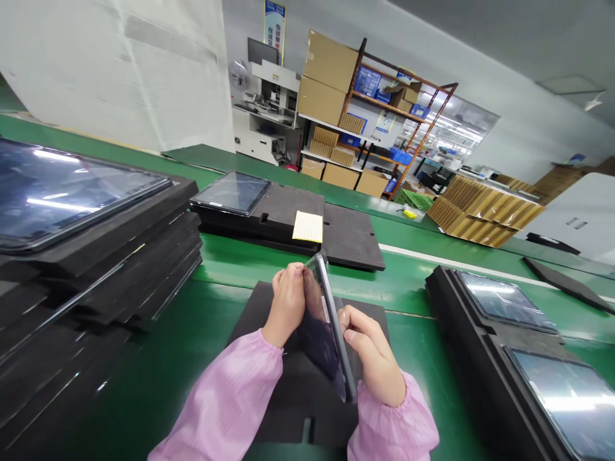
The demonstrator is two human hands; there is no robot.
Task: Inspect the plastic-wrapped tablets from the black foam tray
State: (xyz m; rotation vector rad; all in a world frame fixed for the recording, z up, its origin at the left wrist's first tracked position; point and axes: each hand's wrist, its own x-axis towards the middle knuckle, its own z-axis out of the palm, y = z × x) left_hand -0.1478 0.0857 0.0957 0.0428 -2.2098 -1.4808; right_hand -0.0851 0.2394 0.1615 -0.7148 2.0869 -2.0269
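Note:
A flat tablet-like device [329, 320] is held up on its edge, tilted, over a black foam pad [298, 397] on the green bench. My left hand [289, 298] is closed at the upper left of the device, its fingertips at the edge by the screen side. On the other side, my right hand [372, 349] is closed with thumb and fingers pressed together against the back; a thin clear film seems to show near these fingers. Both wrists are in pink sleeves. Beyond the device, a yellow-edged sheet of small labels [308, 226] rests on black foam.
Stacked black foam trays with a large screen [72, 189] stand at left. Another tablet [233, 191] lies on foam ahead. Two more screens [509, 301] sit in foam at right. Cardboard dividers [485, 211] and a rusty shelf rack [408, 96] are farther back.

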